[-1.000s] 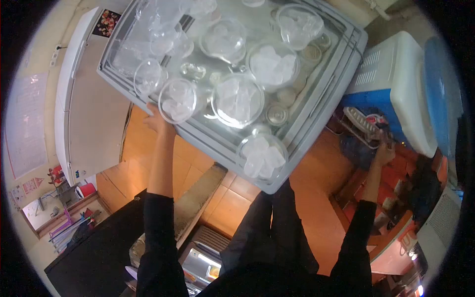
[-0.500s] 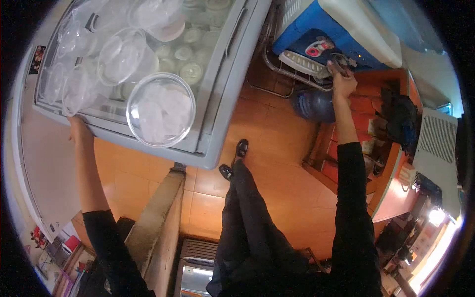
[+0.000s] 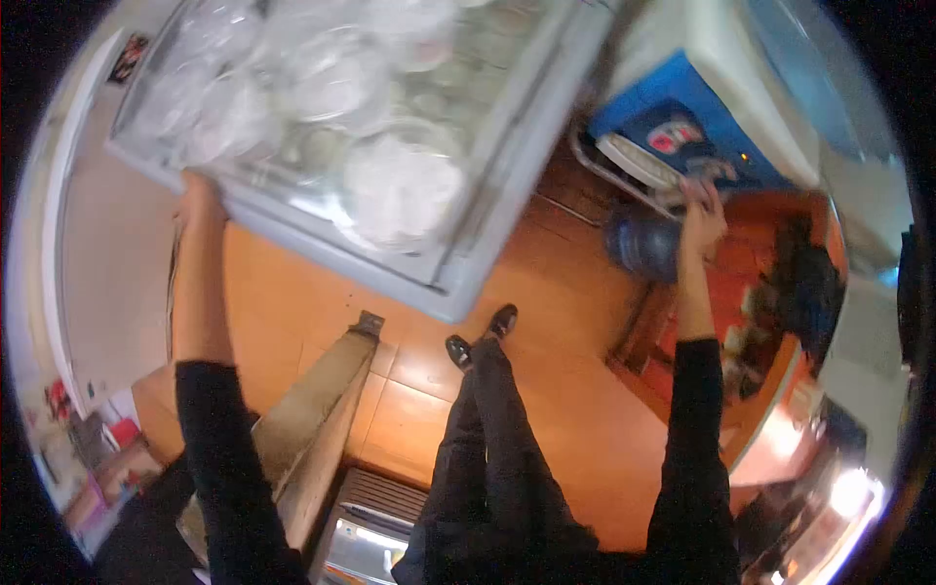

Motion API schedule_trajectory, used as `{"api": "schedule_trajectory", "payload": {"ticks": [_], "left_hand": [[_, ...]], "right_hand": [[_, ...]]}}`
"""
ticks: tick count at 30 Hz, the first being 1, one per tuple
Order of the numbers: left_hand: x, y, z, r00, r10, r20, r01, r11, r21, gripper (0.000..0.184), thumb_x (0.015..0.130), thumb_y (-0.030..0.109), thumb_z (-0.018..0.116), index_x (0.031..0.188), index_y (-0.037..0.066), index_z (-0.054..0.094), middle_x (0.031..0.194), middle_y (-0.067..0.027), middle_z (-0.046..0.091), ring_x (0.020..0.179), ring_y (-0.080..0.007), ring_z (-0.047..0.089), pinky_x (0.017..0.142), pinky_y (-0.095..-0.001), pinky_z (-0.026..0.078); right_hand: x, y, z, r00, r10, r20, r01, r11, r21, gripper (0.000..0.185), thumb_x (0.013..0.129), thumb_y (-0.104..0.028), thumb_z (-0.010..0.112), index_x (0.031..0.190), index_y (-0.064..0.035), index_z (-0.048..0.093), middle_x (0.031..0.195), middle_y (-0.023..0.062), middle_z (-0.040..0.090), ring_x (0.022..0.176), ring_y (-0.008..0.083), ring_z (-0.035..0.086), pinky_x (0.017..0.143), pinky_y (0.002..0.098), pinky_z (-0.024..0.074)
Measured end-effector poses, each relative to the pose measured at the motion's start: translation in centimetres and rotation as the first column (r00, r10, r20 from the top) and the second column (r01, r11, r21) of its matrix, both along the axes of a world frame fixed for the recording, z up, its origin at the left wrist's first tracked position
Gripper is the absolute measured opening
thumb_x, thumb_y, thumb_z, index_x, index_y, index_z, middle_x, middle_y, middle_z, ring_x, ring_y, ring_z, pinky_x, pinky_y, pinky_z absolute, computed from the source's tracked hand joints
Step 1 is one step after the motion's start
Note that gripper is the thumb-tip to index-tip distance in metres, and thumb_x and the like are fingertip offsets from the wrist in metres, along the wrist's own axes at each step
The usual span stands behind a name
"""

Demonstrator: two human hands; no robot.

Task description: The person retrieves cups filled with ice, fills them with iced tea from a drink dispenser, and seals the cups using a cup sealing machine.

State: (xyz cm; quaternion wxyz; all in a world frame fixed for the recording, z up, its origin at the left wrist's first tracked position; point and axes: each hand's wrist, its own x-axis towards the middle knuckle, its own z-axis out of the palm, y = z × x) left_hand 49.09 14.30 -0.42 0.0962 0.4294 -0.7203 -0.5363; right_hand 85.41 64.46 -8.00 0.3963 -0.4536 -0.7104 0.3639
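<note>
My left hand (image 3: 199,198) is at the near edge of a grey-framed chest freezer (image 3: 322,255), its fingers closed over the rim. Clear plastic tubs (image 3: 229,115) stand just beyond it on the glass top. Closer to the freezer's corner is a round clear tub (image 3: 405,190) with white contents. Out to the right, my right hand (image 3: 704,216) is closed in front of the taps of a blue and white water dispenser (image 3: 648,109). What lies in its fingers is blurred; something clear seems to be there.
A dark blue water bottle (image 3: 639,244) stands below the dispenser. An orange shelf unit (image 3: 746,229) with dark items is at right. A low partition (image 3: 302,429) rises from the tiled floor (image 3: 419,375) at left, near a metal appliance (image 3: 366,551).
The view has shifted, so the freezer and dispenser sit farther right and lower, and the picture is blurrier. Both hands stay at the same places on or by them.
</note>
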Motion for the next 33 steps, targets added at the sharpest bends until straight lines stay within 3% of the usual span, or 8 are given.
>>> {"api": "schedule_trajectory", "payload": {"ticks": [2, 4, 9, 11, 17, 27, 30, 33], "left_hand": [[-1.0, -0.5, -1.2, 0.992, 0.103, 0.068, -0.093, 0.987, -0.132, 0.100, 0.078, 0.053, 0.055, 0.143, -0.001, 0.002, 0.142, -0.0272, 0.024, 0.123, -0.0377, 0.039, 0.098, -0.0450, 0.041], [-3.1, -3.6, -4.6, 0.997, -0.045, 0.066, 0.065, 0.936, -0.347, 0.097, 0.080, 0.053, 0.053, 0.141, -0.006, 0.007, 0.140, -0.0299, 0.025, 0.122, -0.0411, 0.040, 0.098, -0.0481, 0.039], [-1.2, -1.2, -2.7, 0.996, 0.048, 0.077, -0.019, 0.941, -0.337, 0.096, 0.082, 0.054, 0.049, 0.139, -0.009, 0.007, 0.134, -0.0327, 0.028, 0.116, -0.0442, 0.043, 0.097, -0.0506, 0.038], [-1.1, -1.0, -2.5, 0.992, 0.069, 0.101, -0.031, 0.940, -0.341, 0.094, 0.082, 0.054, 0.048, 0.139, -0.010, 0.008, 0.133, -0.0326, 0.029, 0.115, -0.0450, 0.044, 0.096, -0.0510, 0.038], [0.0, -0.2, -1.5, 0.994, 0.018, 0.110, 0.023, 0.932, -0.362, 0.087, 0.085, 0.052, 0.045, 0.139, -0.009, 0.013, 0.133, -0.0321, 0.030, 0.113, -0.0467, 0.045, 0.091, -0.0518, 0.041], [0.4, 0.2, -0.7, 0.989, 0.027, 0.149, 0.020, 0.953, -0.301, 0.084, 0.086, 0.051, 0.045, 0.139, -0.007, 0.016, 0.133, -0.0245, 0.031, 0.116, -0.0405, 0.044, 0.086, -0.0509, 0.045], [0.6, 0.3, -0.5, 0.990, 0.030, 0.137, 0.013, 0.953, -0.303, 0.082, 0.086, 0.050, 0.047, 0.139, -0.006, 0.018, 0.133, -0.0246, 0.031, 0.116, -0.0400, 0.043, 0.088, -0.0505, 0.043], [0.7, 0.4, -0.5, 0.992, 0.038, 0.123, 0.001, 0.954, -0.299, 0.081, 0.085, 0.049, 0.047, 0.138, -0.007, 0.019, 0.134, -0.0247, 0.031, 0.116, -0.0397, 0.042, 0.090, -0.0506, 0.042]], "right_hand": [[0.5, -1.4, 0.2, 0.999, 0.038, -0.012, -0.038, 0.999, -0.030, 0.048, 0.073, -0.005, 0.076, 0.116, 0.0048, 0.056, 0.110, 0.0163, 0.062, 0.098, 0.0253, 0.060, 0.084, 0.0313, 0.0500], [0.7, -2.9, 0.7, 0.983, 0.097, -0.157, -0.111, 0.991, -0.082, 0.047, 0.074, -0.004, 0.075, 0.116, 0.0048, 0.055, 0.113, 0.0157, 0.060, 0.102, 0.0248, 0.059, 0.086, 0.0326, 0.0497], [-2.9, -9.7, 10.4, 0.939, 0.309, -0.152, -0.313, 0.950, -0.006, 0.047, 0.074, -0.007, 0.076, 0.116, 0.0048, 0.056, 0.114, 0.0131, 0.059, 0.104, 0.0228, 0.058, 0.087, 0.0329, 0.0493], [-5.6, -12.1, 14.8, 0.848, 0.526, -0.072, -0.511, 0.845, 0.155, 0.049, 0.073, -0.009, 0.077, 0.116, 0.0035, 0.057, 0.112, 0.0122, 0.060, 0.101, 0.0199, 0.058, 0.085, 0.0306, 0.0488], [-15.5, -18.4, 23.4, 0.611, 0.789, 0.057, -0.771, 0.578, 0.267, 0.046, 0.070, -0.010, 0.079, 0.112, -0.0015, 0.062, 0.100, 0.0089, 0.065, 0.090, 0.0146, 0.060, 0.080, 0.0261, 0.0479], [-26.4, -26.9, 24.8, 0.342, 0.810, 0.475, -0.879, 0.098, 0.466, 0.048, 0.063, -0.022, 0.082, 0.107, -0.0121, 0.067, 0.089, 0.0045, 0.066, 0.075, 0.0141, 0.058, 0.071, 0.0278, 0.0471], [-27.4, -28.6, 24.8, 0.305, 0.753, 0.583, -0.926, 0.092, 0.365, 0.045, 0.060, -0.023, 0.078, 0.101, -0.0073, 0.067, 0.090, 0.0135, 0.066, 0.078, 0.0278, 0.064, 0.073, 0.0363, 0.0505], [-28.4, -29.4, 24.2, 0.297, 0.649, 0.701, -0.945, 0.092, 0.315, 0.046, 0.061, -0.021, 0.075, 0.104, -0.0063, 0.066, 0.092, 0.0138, 0.064, 0.083, 0.0307, 0.063, 0.074, 0.0397, 0.0503]]}}
